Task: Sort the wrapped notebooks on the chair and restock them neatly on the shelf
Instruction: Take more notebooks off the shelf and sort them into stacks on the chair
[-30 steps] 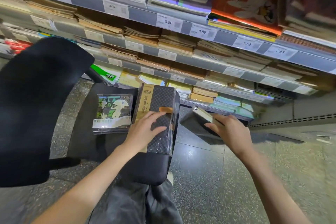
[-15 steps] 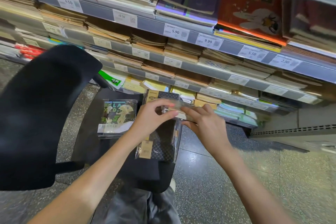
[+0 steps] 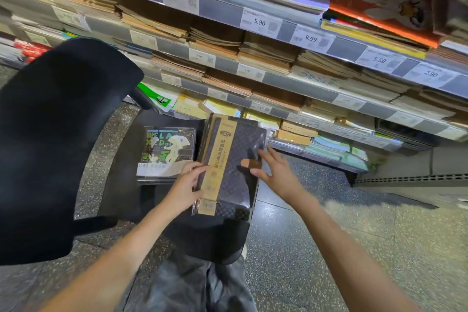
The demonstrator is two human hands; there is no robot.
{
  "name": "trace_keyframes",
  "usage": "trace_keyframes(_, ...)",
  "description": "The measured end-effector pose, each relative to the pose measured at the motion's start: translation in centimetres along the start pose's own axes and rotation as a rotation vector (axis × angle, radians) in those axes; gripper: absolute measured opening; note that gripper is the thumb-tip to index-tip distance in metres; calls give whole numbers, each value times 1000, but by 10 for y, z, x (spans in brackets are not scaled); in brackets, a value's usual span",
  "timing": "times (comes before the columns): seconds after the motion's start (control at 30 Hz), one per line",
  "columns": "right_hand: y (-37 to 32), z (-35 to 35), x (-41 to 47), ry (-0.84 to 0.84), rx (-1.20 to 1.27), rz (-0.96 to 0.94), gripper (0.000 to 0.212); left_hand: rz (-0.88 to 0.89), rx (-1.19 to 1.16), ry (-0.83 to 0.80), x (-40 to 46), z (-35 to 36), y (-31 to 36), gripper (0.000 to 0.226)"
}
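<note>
A stack of dark checkered wrapped notebooks [image 3: 235, 139] with a tan band lies on the black chair seat [image 3: 126, 197]. My left hand [image 3: 186, 185] grips the stack's left edge, fingers curled over the tan band. With its fingers spread, my right hand [image 3: 274, 172] rests on the right side of the top notebook, next to its tan tab. Left of this stack sits a smaller pile of wrapped notebooks with a green and white cartoon cover [image 3: 166, 152]. The shelf [image 3: 278, 81] rises behind the chair.
The chair's black backrest [image 3: 58, 139] fills the left. Tiered shelves hold brown, yellow and orange notebook stacks behind price tags [image 3: 259, 22]. The lowest shelf [image 3: 329, 149] sits just right of the seat. Speckled floor [image 3: 354, 235] spreads to the right.
Both hands held a wrapped dark notebook just above the stack. It now lies on top; my right hand has let go and spread flat, and my left has moved to the stack's left edge.
</note>
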State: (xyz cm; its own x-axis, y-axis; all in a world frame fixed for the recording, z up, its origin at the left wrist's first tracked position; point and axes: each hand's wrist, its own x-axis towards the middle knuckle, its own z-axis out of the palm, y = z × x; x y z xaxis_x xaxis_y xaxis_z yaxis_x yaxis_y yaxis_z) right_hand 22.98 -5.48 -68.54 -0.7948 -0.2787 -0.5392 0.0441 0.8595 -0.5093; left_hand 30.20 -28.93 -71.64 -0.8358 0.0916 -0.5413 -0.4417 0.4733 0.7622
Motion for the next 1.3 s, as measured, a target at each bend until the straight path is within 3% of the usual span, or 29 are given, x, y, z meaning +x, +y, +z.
trace_keyframes(0.23, 8, 25, 31, 20, 221, 122, 97, -83, 15, 93, 22, -3, -13, 82)
trace_keyframes(0.33, 5, 30, 43, 27, 460, 135, 110, -66, -35, 74, 41, -5, -4, 86)
trace_keyframes(0.53, -4, 41, 60, 142, 728, 123, 108, -105, -99, 56, 72, -3, -1, 94)
trace_keyframes(1.0, -2, 60, 23, 209, 753, 187, 102, -36, 94, 23, 48, 21, -3, 93)
trace_keyframes(1.3, 13, 66, 1, 69, 454, 230, 101, -109, 147, 59, 20, 48, -19, 94)
